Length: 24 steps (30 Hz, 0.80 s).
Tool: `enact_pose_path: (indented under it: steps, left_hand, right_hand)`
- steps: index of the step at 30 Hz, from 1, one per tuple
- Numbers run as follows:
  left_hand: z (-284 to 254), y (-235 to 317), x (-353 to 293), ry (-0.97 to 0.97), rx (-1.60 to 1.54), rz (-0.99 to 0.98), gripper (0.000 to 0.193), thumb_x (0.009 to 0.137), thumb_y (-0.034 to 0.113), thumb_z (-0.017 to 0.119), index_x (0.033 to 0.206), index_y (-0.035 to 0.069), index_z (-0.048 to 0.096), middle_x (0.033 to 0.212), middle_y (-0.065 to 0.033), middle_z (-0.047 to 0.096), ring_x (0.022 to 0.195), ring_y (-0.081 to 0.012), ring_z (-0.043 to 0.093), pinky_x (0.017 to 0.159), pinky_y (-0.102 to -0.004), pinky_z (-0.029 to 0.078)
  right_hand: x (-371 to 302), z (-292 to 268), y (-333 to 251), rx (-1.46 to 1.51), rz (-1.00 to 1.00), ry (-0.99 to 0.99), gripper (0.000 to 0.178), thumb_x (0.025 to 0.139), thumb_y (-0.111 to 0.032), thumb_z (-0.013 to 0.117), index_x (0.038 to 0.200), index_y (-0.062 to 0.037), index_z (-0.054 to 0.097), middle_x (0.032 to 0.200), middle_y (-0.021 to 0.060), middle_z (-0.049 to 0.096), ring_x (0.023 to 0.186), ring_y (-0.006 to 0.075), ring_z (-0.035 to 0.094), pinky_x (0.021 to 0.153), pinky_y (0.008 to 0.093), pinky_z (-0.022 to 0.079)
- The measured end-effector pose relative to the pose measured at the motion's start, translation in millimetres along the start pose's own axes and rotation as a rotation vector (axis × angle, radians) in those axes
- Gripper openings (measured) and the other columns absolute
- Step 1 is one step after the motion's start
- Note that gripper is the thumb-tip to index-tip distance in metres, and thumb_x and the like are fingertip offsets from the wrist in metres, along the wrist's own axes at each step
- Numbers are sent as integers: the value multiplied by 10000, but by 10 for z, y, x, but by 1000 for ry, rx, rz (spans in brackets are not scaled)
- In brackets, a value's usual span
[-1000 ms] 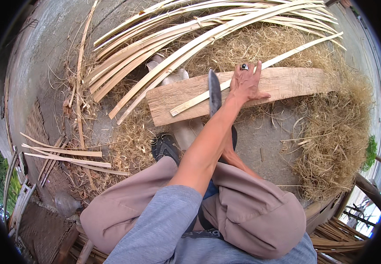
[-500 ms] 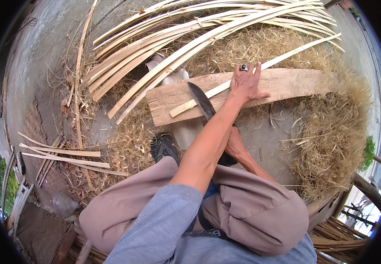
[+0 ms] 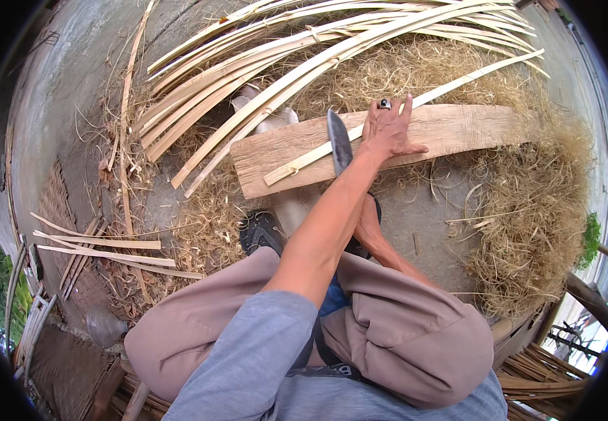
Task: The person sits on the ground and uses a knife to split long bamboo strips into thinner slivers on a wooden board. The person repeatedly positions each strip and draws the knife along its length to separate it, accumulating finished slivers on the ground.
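Note:
My left hand [image 3: 386,133] lies palm down on a wooden plank [image 3: 469,133], fingers spread and thumb stretched out to the right. Under it a pale bamboo-like strip [image 3: 311,158] runs slantwise over the plank, pressed down by the hand. Below my left forearm, my right hand [image 3: 368,216] is mostly hidden, its fingers out of sight. From it a large dark-bladed knife [image 3: 339,137] points away from me, the blade crossing the strip just left of my left hand. A small raised curl shows near the strip's near end.
A fan of long pale strips [image 3: 248,63] lies beyond the plank. Heaps of fine shavings [image 3: 528,224] surround it, mostly at the right. Shorter strips [image 3: 107,243] rest at the left. My sandalled foot [image 3: 258,231] is close to the plank's left end.
The knife blade has swung more upright and moved right and slightly away from me. The strip's near end and the plank have shifted a little; my left hand stays on them.

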<state>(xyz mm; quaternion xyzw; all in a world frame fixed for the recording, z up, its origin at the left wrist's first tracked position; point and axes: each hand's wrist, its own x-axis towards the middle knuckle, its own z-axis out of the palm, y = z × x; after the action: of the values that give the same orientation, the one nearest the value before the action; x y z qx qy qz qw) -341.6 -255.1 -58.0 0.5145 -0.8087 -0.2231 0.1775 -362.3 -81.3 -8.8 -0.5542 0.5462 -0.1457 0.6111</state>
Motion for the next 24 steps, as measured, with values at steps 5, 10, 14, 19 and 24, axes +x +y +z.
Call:
enact_pose_path:
  steps: [5, 10, 14, 19, 24]
  left_hand:
    - [93, -49, -5, 35, -3, -14, 1468, 632, 948, 678, 1643, -22, 240, 1465, -277, 513, 1323, -427, 557, 1168, -629, 231]
    - [27, 19, 10, 22, -20, 18, 1455, 645, 937, 681, 1642, -27, 238, 1473, -285, 503, 1352, -438, 531, 1176, -631, 223]
    - [-7, -43, -8, -28, -12, -7, 1441, 655, 936, 677, 1638, -26, 248, 1470, -289, 511, 1358, -437, 528, 1167, -628, 237]
    - [-26, -27, -2, 12, -32, -8, 1406, 679, 921, 677, 1638, -17, 254, 1491, -299, 502, 1350, -437, 548, 1191, -620, 228]
    - [-82, -1, -3, -53, -45, -22, 1375, 704, 911, 666, 1638, -11, 256, 1498, -298, 498, 1378, -436, 524, 1209, -618, 226]
  right_hand:
    - [-26, 66, 30, -174, -233, -26, 392, 935, -235, 716, 1193, 42, 614, 1227, 261, 662, 1123, 374, 635, 976, 431, 504]
    - [4, 232, 203, -96, -363, 231, 306, 928, -216, 708, 1085, 46, 683, 1018, 225, 747, 963, 381, 736, 824, 451, 562]
    - [-7, 126, 7, -94, -235, 153, 330, 951, -243, 689, 1109, 47, 682, 1060, 235, 736, 1028, 358, 720, 875, 450, 550]
    - [-119, 262, -30, 4, -278, 61, 428, 959, -273, 692, 1222, 59, 632, 1247, 265, 672, 1202, 343, 639, 1012, 468, 495]
    - [-36, 177, -65, 66, -57, -136, 494, 937, -263, 711, 1292, 56, 585, 1387, 292, 569, 1332, 356, 518, 1112, 470, 409]
